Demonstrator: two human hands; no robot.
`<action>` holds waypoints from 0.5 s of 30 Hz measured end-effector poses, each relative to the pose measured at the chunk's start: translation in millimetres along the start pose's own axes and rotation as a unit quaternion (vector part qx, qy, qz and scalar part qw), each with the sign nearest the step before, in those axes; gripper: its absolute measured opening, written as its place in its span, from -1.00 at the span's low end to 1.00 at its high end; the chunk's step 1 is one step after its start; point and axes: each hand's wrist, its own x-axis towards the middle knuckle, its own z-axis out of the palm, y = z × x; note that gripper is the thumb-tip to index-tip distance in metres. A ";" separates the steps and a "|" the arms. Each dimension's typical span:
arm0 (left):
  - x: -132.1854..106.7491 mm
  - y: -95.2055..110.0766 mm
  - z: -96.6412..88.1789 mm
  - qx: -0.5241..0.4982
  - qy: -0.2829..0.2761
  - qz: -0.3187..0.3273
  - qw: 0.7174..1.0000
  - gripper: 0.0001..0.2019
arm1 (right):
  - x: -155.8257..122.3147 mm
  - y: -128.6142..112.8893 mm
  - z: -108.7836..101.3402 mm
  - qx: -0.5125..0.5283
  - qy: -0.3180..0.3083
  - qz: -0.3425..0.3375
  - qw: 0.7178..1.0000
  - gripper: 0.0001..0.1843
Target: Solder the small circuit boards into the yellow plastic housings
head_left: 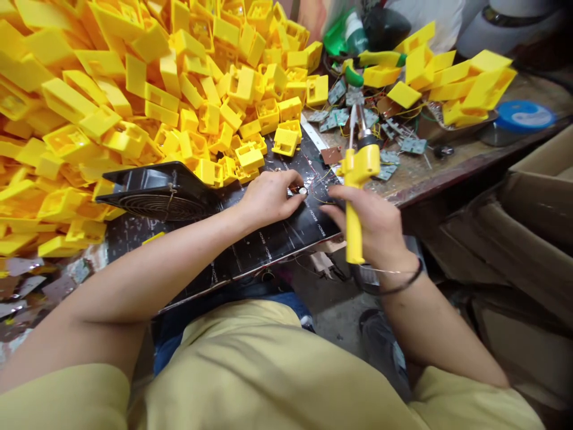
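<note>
My left hand (273, 196) is closed in a pinch over the black board (250, 239). Between its thumb and fingers sits a small round part (303, 191) with a pale face; thin wires lie close by. To its right, my right hand (373, 224) is slightly blurred and grips a yellow soldering gun (358, 173). The gun's handle points down towards me and its metal tip points away, towards a heap of small circuit boards (340, 116). Thumb and forefinger of that hand reach towards the left hand, without touching it.
A large pile of yellow plastic housings (179, 89) covers the left and back. A black fan (156, 191) lies left of my left hand. At right are more housings (465, 83), green-handled pliers (376, 58), a blue-lidded tub (523, 116) and cardboard boxes (505, 227).
</note>
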 end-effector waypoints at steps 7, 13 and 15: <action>-9.0 3.9 -7.2 -0.008 -0.021 0.029 0.999 -0.78 | 7.8 2.6 19.6 -0.016 0.003 -0.013 1.000 -0.78; -7.9 6.5 -11.8 -0.112 -0.036 -0.004 0.993 -0.81 | 11.1 4.8 11.5 -0.029 0.002 -0.022 0.999 -0.77; -7.3 2.4 -10.7 -0.138 -0.056 -0.022 0.989 -0.78 | 10.6 5.0 10.8 -0.024 -0.014 -0.027 0.999 -0.76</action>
